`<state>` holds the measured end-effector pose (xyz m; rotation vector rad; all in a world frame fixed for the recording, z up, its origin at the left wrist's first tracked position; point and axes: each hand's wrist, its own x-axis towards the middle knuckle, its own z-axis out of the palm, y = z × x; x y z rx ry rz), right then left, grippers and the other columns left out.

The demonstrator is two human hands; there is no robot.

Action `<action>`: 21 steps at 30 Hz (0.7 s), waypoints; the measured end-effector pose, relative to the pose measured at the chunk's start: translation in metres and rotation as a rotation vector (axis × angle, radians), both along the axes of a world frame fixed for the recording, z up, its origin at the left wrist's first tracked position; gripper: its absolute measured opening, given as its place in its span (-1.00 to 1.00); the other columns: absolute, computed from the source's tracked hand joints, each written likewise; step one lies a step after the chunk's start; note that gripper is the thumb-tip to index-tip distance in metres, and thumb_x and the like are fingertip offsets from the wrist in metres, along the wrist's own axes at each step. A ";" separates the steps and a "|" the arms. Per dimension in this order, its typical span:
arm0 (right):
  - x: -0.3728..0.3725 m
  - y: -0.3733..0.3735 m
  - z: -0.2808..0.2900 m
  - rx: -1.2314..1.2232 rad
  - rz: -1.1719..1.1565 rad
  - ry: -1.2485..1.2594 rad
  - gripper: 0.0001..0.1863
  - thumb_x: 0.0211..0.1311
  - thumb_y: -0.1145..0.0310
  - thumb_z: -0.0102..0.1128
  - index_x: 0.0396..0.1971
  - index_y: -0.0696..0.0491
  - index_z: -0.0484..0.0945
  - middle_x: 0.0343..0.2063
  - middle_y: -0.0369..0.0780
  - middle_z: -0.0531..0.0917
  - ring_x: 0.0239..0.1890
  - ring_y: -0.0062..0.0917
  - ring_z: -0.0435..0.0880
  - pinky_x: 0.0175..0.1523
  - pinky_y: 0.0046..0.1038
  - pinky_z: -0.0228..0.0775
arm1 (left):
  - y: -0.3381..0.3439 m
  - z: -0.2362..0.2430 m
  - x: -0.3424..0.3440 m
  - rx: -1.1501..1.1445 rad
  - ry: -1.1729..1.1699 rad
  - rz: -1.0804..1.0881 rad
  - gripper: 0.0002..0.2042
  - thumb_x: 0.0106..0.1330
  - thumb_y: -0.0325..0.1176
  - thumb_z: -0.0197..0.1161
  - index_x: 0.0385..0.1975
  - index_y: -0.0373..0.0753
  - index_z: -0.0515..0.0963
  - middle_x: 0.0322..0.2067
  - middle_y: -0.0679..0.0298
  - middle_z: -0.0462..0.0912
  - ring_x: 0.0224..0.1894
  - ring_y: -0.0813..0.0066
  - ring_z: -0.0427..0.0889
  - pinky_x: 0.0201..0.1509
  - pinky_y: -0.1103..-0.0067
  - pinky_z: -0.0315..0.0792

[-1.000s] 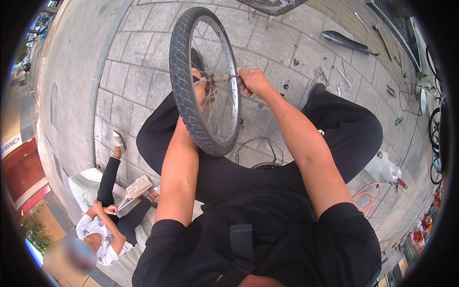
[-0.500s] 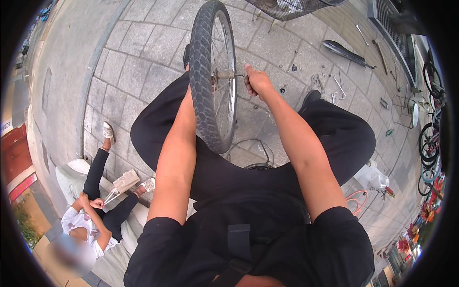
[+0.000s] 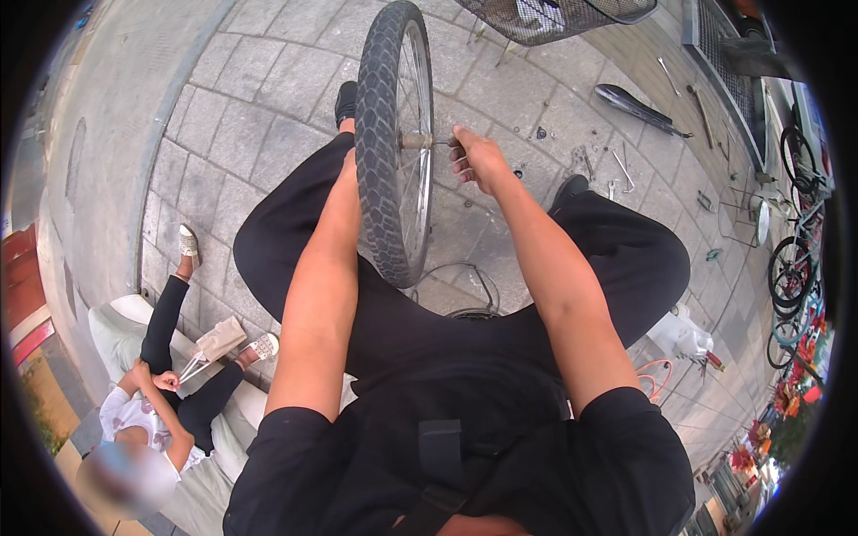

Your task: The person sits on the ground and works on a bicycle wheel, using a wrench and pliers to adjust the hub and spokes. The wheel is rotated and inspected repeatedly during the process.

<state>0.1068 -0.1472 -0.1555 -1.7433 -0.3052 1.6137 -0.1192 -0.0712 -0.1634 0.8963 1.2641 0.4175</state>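
Had the wheel [image 3: 391, 147] upright between the legs [image 3: 299, 223]. Had the left hand hidden behind its tyre [image 3: 376, 179] (couldn't tell whether spread or pinching). Held the right hand [image 3: 478, 159], loosely curled, at the outer end of the axle [image 3: 441, 141]; couldn't tell whether pinching it. Saw a spanner [image 3: 611, 188] on the paving [image 3: 268, 121], near the right shoe [image 3: 567, 192]; past that, a mudguard [image 3: 633, 104] and a basket [image 3: 514, 27]; farthest off, to the right, bikes [image 3: 791, 272].
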 end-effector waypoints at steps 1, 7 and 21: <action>-0.004 -0.003 0.004 0.067 -0.031 0.037 -0.67 0.41 0.14 0.16 -0.18 0.15 0.58 -0.48 -0.27 0.57 -0.54 -0.56 0.54 -0.52 -0.48 0.34 | 0.000 -0.006 0.001 0.004 0.002 -0.005 -0.63 0.58 -0.09 0.06 0.13 -0.23 0.54 -0.14 0.32 0.65 -0.20 0.48 0.58 -0.09 0.45 0.50; -0.021 0.010 0.001 -0.008 0.065 -0.108 -0.47 0.43 -0.01 0.08 -0.59 0.15 0.53 -0.74 -0.23 0.51 -0.76 -0.51 0.47 -0.64 -0.37 0.26 | 0.008 -0.046 -0.014 0.022 0.013 -0.004 -0.64 0.58 -0.08 0.07 0.13 -0.21 0.54 -0.17 0.35 0.64 -0.23 0.52 0.58 -0.14 0.49 0.50; -0.030 0.008 0.003 -0.019 -0.009 -0.096 -0.41 0.37 -0.09 0.12 -0.61 0.17 0.57 -0.71 -0.20 0.54 -0.73 -0.47 0.50 -0.60 -0.33 0.35 | 0.014 -0.009 -0.038 -0.084 -0.005 -0.117 -0.57 0.58 0.03 0.02 0.22 -0.13 0.47 -0.07 0.36 0.66 -0.14 0.45 0.61 -0.09 0.37 0.47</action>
